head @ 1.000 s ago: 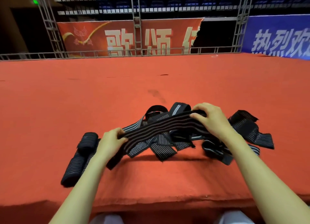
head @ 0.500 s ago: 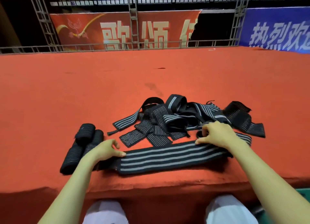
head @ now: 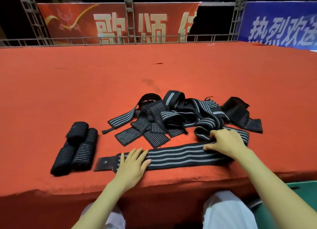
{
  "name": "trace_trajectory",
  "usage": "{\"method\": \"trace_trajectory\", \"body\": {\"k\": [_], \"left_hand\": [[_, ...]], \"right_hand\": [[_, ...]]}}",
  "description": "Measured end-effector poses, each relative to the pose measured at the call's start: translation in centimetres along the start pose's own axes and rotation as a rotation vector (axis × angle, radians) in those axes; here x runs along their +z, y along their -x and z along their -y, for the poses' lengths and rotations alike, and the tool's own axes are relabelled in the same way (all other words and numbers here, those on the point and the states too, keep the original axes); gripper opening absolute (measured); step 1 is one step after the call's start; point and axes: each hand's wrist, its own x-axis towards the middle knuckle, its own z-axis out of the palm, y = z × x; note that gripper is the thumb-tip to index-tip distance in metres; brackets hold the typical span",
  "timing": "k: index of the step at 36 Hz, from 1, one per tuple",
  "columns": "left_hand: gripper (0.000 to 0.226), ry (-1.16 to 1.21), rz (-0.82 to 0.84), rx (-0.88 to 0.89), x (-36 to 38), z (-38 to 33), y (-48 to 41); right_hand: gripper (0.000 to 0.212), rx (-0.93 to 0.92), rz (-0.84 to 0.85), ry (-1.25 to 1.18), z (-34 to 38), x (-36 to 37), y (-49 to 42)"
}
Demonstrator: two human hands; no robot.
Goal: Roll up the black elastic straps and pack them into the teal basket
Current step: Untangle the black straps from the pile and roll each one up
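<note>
The black elastic strap with grey lengthwise stripes is lying flat and full length along the near edge of the red carpeted platform. This placement is giving the strap a smooth, untwisted start for rolling.

The left hand is pressing down with straight, spread fingers near the strap's left end, just beside the plain dark tab; it is enclosing nothing. The right hand is bearing on the right part with bent fingertips on top of the fabric, also grasping nothing. Together the two hands are judged to be flattening and tensioning the strap.

The pile of loose striped black straps is lying just behind, kept apart so that one strap is being worked alone. Three finished black rolls are lying together at the left, awaiting packing.

A teal-green surface is showing below the platform at lower right; whether it is the basket cannot be told.
</note>
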Motion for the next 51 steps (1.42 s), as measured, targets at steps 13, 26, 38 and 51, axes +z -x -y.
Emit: {"method": "trace_trajectory", "body": {"k": [13, 26, 38, 51], "left_hand": [[0.055, 0.024, -0.084, -0.032, 0.2, -1.0, 0.5], [0.051, 0.081, -0.060, 0.063, 0.1, -6.3, -1.1], [0.046, 0.021, 0.015, 0.040, -0.3, -7.8, -3.1], [0.041, 0.277, -0.202, 0.402, -2.9, -14.8, -11.2]], "right_hand": [[0.036, 0.070, -0.146, 0.088, 1.2, 2.9, 1.3], [0.071, -0.134, -0.067, -0.483, 5.6, 7.3, 3.3], [0.036, -0.144, -0.030, -0.626, 4.7, 7.2, 2.1], [0.045, 0.403, -0.246, -0.611, -0.9, 2.6, -6.2]]}}
